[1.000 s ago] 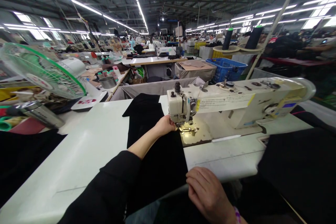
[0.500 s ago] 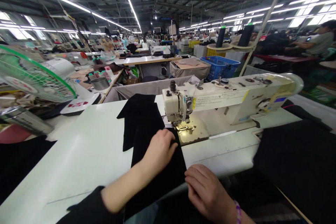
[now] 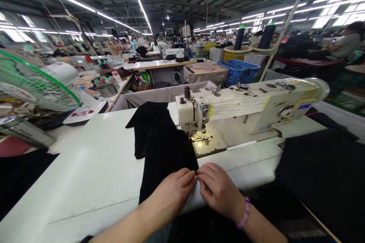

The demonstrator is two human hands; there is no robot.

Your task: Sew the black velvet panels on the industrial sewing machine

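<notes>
A long strip of black fabric lies on the white sewing table, running from the far edge past the needle toward me. My left hand and my right hand meet at the fabric's near right edge, fingers curled and pinching it about 690,535. The cream sewing machine stands just behind, its lit presser foot beside the fabric's right edge. A bead bracelet is on my right wrist.
A green-rimmed fan stands at the left with a metal cylinder below it. More black fabric is piled at the right and at the left edge. Blue crate, thread cones and other workstations with people lie behind.
My left hand drew back from the presser foot along the fabric to the near edge. My right hand moved up to meet it, and both now pinch the fabric's edge.
</notes>
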